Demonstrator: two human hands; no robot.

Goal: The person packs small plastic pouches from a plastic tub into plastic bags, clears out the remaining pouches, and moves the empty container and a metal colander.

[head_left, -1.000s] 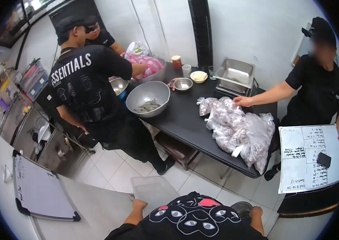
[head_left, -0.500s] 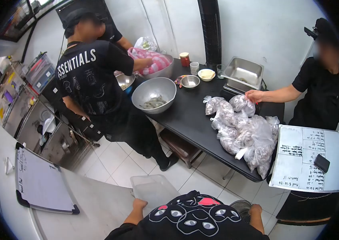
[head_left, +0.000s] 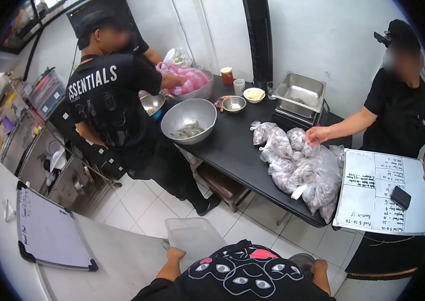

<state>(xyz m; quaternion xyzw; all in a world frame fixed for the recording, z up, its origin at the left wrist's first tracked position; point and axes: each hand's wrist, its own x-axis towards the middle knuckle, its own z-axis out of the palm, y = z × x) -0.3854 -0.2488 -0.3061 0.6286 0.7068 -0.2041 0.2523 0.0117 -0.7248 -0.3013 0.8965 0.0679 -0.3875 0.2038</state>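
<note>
At the bottom of the head view, my left hand (head_left: 174, 255) is closed on the edge of a translucent plastic tub (head_left: 192, 232), held low over the tiled floor. My right hand (head_left: 319, 267) grips the rim of a round metal strainer (head_left: 301, 259) at my right side; my black printed shirt covers part of it. Both things hang near my body, apart from the black table (head_left: 237, 155). A pile of knotted plastic bags (head_left: 297, 168) lies on its right end. Shrimp lie in a large grey bowl (head_left: 188, 113) on the left part.
A co-worker (head_left: 117, 100) stands at the table's left end, another person partly behind. At right, a person (head_left: 398, 100) holds a whiteboard (head_left: 373, 210) bearing a dark phone and touches the bags. A steel pan (head_left: 300, 93) rests on a scale. A stool (head_left: 220, 183) stands beneath the table.
The view has shifted slightly, so the table and people appear a little further left. The strainer has turned a little in my right hand. My left hand keeps its hold on the tub.
</note>
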